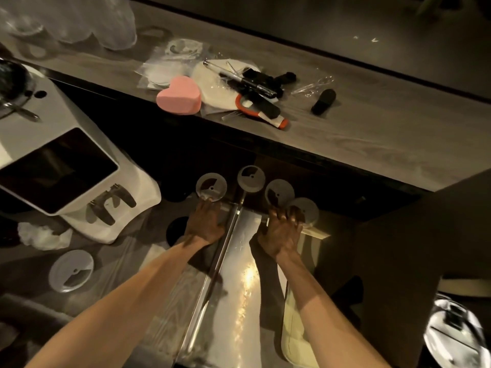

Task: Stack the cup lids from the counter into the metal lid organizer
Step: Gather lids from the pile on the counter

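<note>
While both bare hands reach forward over the shiny metal surface (247, 261), a lone lid (71, 270) lies far left on the darker surface below a white machine with a dark screen (57, 170). Next, the left hand (204, 221) touches its fingertips to the near rim of a translucent lid (211, 186); whether it pinches it I cannot tell. Past a metal rod (233, 216), a third lid (251, 178) sits free near the back edge, with open room around it. The right hand (283, 229), fingers spread, touches two overlapping lids (279, 192), the farther-right one (305, 209) by the surface's right edge. Above, a raised ledge holds a pink heart-shaped box (178, 95) and dark clutter. No writing is readable.
</note>
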A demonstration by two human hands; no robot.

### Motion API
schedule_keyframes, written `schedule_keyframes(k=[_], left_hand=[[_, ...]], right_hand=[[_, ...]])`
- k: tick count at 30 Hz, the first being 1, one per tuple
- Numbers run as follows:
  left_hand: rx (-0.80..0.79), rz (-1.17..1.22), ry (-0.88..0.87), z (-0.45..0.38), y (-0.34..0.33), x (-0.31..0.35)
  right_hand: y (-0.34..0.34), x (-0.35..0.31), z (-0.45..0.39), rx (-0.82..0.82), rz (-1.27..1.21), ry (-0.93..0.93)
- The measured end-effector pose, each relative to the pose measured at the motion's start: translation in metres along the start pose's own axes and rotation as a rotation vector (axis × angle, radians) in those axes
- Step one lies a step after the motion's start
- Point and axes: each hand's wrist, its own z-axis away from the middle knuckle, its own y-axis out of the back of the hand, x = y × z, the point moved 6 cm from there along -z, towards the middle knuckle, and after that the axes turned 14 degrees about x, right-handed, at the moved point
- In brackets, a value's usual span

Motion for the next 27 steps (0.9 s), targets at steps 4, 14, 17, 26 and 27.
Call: schedule_keyframes(k=[4,14,17,26,27], left_hand=[[0.074,-0.042,-0.001,0.009,-0.001,0.000],[0.050,-0.081,-0.050,0.072,-0.023,-0.002],[-0.086,-0.132,-0.042,0.092,-0.033,-0.011],[0.256,0.119,-0.096,0.115,-0.002,-0.002],[0.290,0.163,-0.125,0.118,0.002,0.002]], right_hand=[[-0.002,-0.003,0.007,-0.011,0.007,0.030],[-0.008,-0.020,0.077,-0.014,0.001,0.202],[-0.002,-0.013,0.083,0.170,-0.124,0.203],[-0.008,0.007,0.040,0.123,-0.058,-0.041],[-0.008,0.008,0.042,0.138,-0.052,-0.035]])
